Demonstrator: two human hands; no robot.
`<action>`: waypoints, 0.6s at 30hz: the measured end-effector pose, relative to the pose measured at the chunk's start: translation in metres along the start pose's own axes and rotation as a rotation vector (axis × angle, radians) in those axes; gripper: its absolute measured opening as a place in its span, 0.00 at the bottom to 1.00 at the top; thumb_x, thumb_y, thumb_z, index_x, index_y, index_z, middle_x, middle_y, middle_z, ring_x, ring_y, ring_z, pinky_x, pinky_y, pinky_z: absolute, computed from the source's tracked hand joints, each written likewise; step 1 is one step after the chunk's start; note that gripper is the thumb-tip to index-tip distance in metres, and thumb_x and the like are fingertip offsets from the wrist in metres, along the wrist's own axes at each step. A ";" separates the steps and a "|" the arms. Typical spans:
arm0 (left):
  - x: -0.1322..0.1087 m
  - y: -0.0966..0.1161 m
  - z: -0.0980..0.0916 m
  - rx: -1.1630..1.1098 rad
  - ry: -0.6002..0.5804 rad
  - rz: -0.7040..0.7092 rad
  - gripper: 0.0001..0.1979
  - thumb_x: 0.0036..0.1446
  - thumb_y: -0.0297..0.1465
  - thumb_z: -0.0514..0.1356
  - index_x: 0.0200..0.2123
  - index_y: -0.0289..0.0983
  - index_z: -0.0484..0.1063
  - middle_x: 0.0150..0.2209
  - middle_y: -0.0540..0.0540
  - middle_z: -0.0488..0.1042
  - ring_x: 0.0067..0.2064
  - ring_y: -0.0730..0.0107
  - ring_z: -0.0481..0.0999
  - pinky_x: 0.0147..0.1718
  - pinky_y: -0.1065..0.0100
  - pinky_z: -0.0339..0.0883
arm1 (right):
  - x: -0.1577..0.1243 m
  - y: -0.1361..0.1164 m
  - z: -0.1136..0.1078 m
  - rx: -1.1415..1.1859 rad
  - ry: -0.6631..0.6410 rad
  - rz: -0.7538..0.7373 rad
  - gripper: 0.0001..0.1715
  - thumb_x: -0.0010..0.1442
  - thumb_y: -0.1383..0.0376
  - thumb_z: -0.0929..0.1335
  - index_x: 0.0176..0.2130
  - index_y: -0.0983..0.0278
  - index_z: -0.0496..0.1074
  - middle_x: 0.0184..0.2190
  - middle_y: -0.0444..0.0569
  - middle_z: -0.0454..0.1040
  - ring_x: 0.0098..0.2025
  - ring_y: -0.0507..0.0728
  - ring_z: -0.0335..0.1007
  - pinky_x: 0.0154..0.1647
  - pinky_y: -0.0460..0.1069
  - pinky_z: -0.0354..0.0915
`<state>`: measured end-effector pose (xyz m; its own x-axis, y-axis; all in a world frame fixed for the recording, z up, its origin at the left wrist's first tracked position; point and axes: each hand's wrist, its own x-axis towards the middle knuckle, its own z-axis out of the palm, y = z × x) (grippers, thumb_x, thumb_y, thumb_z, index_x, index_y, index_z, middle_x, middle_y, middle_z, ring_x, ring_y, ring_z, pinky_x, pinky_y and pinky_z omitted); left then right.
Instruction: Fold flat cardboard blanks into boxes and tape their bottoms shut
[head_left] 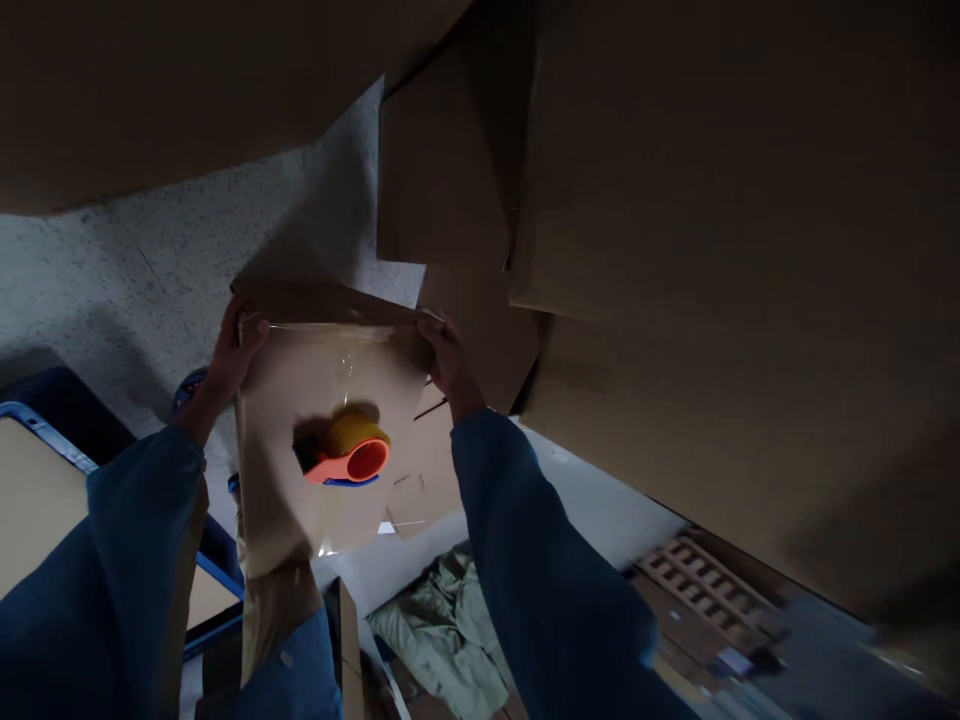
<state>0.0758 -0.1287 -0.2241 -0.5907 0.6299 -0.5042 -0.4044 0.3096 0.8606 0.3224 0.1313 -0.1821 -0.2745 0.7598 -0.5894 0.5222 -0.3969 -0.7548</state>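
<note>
A cardboard box [274, 480] is held between my two hands at its far corners. My left hand [236, 345] grips the far left corner, with the thumb on the top face. At the far right corner my right hand [448, 355] has its fingers closed on the edge. Shiny clear tape [346, 372] runs along the top face. An orange tape dispenser [347, 462] with a yellowish roll and a blue part lies on the box, touched by neither hand.
Large cardboard boxes [712, 200] rise on the right, and another cardboard surface [187, 90] overhangs the upper left. Flat cardboard [427, 480] lies beside the held box. A blue-edged cart [52, 445] stands left. Green crumpled fabric [450, 640] and a wooden pallet [705, 590] are below.
</note>
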 end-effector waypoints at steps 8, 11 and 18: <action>-0.016 0.028 0.003 0.322 0.289 0.216 0.23 0.56 0.45 0.67 0.50 0.38 0.73 0.57 0.39 0.70 0.61 0.53 0.68 0.61 0.56 0.62 | 0.006 -0.011 0.009 0.065 -0.069 0.107 0.25 0.44 0.55 0.77 0.43 0.58 0.76 0.45 0.44 0.79 0.48 0.57 0.74 0.49 0.51 0.70; -0.021 0.041 0.007 0.304 0.313 0.255 0.16 0.60 0.41 0.64 0.44 0.36 0.74 0.44 0.43 0.75 0.48 0.60 0.75 0.49 0.61 0.69 | 0.002 -0.011 0.017 0.054 -0.029 0.023 0.21 0.45 0.55 0.76 0.38 0.59 0.76 0.50 0.47 0.78 0.51 0.57 0.73 0.53 0.53 0.69; -0.013 0.044 0.018 0.179 0.442 0.143 0.10 0.57 0.39 0.64 0.32 0.37 0.74 0.32 0.49 0.75 0.36 0.69 0.74 0.39 0.68 0.68 | 0.000 -0.013 0.026 0.061 0.150 -0.051 0.10 0.51 0.56 0.74 0.31 0.60 0.78 0.48 0.46 0.80 0.52 0.56 0.74 0.52 0.53 0.69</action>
<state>0.0779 -0.1105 -0.1783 -0.8870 0.3245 -0.3285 -0.1939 0.3840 0.9027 0.2948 0.1233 -0.1795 -0.1736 0.8460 -0.5042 0.4599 -0.3831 -0.8011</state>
